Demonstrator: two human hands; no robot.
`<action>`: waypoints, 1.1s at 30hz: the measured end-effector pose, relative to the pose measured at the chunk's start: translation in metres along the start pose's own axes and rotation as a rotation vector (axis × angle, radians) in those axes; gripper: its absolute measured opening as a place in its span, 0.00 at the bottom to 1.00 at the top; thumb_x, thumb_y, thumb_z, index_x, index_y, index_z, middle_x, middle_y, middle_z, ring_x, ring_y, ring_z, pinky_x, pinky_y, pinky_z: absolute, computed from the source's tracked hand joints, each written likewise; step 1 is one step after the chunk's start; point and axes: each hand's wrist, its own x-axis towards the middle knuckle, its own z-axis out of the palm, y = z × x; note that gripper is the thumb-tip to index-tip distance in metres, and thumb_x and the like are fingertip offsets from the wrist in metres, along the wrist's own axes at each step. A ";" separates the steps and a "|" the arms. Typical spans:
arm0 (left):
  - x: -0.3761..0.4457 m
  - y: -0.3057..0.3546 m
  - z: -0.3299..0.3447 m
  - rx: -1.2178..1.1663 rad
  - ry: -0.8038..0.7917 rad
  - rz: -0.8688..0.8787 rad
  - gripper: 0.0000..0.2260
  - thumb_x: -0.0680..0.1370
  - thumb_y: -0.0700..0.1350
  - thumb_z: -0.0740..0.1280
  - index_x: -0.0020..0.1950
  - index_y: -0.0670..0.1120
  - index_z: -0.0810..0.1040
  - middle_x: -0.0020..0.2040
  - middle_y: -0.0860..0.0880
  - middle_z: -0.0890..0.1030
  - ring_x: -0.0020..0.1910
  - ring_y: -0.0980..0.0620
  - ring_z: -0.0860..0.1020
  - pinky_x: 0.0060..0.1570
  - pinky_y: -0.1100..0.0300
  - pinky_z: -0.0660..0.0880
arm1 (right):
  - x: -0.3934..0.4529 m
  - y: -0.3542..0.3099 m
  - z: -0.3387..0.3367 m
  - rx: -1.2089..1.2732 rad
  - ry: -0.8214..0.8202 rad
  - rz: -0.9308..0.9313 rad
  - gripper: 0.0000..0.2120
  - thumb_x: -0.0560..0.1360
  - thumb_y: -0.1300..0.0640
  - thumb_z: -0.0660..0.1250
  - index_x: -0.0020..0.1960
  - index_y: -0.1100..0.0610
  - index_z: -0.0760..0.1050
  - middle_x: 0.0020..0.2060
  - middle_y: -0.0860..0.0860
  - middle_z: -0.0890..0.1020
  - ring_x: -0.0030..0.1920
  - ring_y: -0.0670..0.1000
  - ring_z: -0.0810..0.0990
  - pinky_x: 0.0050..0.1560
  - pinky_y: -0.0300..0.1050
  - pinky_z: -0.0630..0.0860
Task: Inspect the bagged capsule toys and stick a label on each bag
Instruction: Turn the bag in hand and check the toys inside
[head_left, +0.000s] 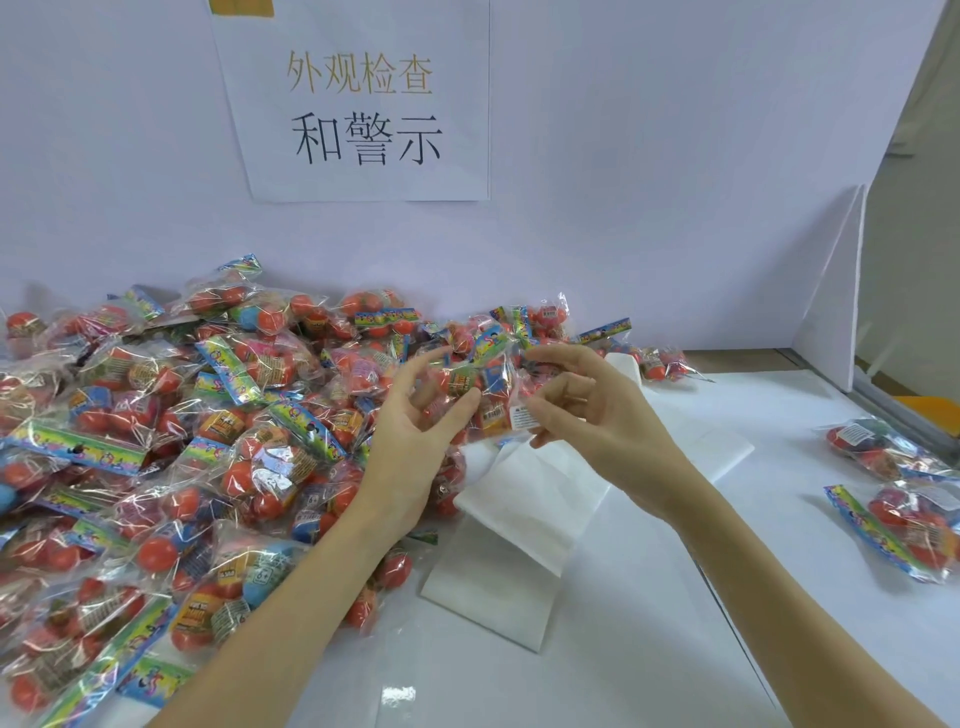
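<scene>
Clear crinkly bag of orange capsule toys (480, 382) held mid-frame above table: left hand (415, 431) pinches it, right hand (582, 410) pinches small white label (522, 417) at its edge. Labelling step; next press label flat w/ thumb.

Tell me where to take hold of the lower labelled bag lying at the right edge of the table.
Probably by the striped header strip of that bag. It is the flat, stiff-looking band along the bag's left side, facing the free table, so come in from the left and pinch it. The clear film over the round capsules bulges and looks slippery.
</scene>
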 end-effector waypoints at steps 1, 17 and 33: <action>0.000 0.001 0.000 -0.011 0.000 0.016 0.26 0.74 0.46 0.79 0.70 0.59 0.76 0.67 0.40 0.80 0.64 0.40 0.81 0.59 0.48 0.82 | 0.000 0.000 0.002 -0.019 -0.001 -0.001 0.19 0.80 0.65 0.71 0.67 0.52 0.76 0.40 0.58 0.82 0.42 0.52 0.82 0.45 0.44 0.82; -0.004 0.006 0.002 0.153 -0.167 0.144 0.23 0.81 0.41 0.73 0.73 0.57 0.74 0.66 0.51 0.80 0.62 0.49 0.82 0.57 0.57 0.81 | 0.001 0.011 0.008 -0.168 0.042 0.022 0.20 0.78 0.62 0.74 0.67 0.49 0.74 0.37 0.47 0.85 0.38 0.46 0.82 0.40 0.41 0.82; -0.003 0.004 0.002 0.243 -0.176 0.152 0.29 0.76 0.44 0.78 0.75 0.58 0.72 0.70 0.53 0.78 0.69 0.45 0.77 0.69 0.41 0.74 | -0.001 0.019 0.007 -0.482 0.134 -0.123 0.22 0.77 0.54 0.76 0.64 0.40 0.70 0.43 0.42 0.81 0.44 0.46 0.82 0.43 0.35 0.78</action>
